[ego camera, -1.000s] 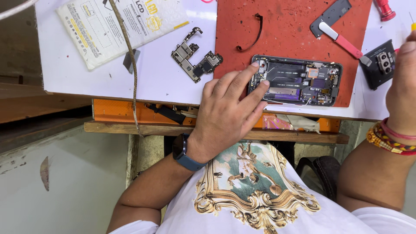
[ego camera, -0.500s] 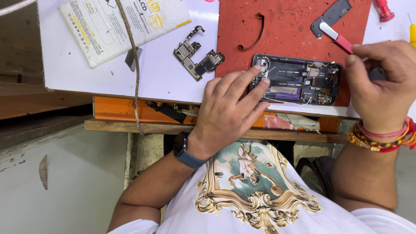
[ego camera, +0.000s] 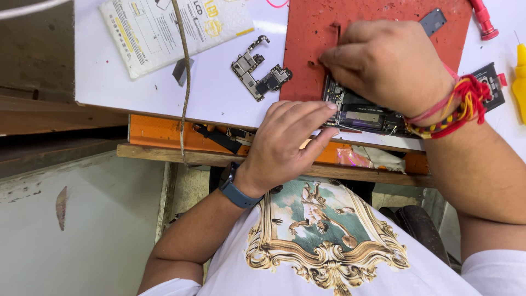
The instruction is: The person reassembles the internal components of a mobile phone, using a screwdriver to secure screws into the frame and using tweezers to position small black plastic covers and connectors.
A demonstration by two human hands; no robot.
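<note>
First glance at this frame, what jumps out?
The opened phone with its insides bare, lying on the red mat at the near edge of the white table. Both hands are on it: the left hand steadies its near end, the right hand, with red and yellow wrist threads, covers its top. Left of the mat, a loose circuit board lies on the table.

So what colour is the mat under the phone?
Red mat, clearest in the head view.

opened phone (ego camera: 366,116) | dark, internals exposed | flat on red mat, near edge
</note>
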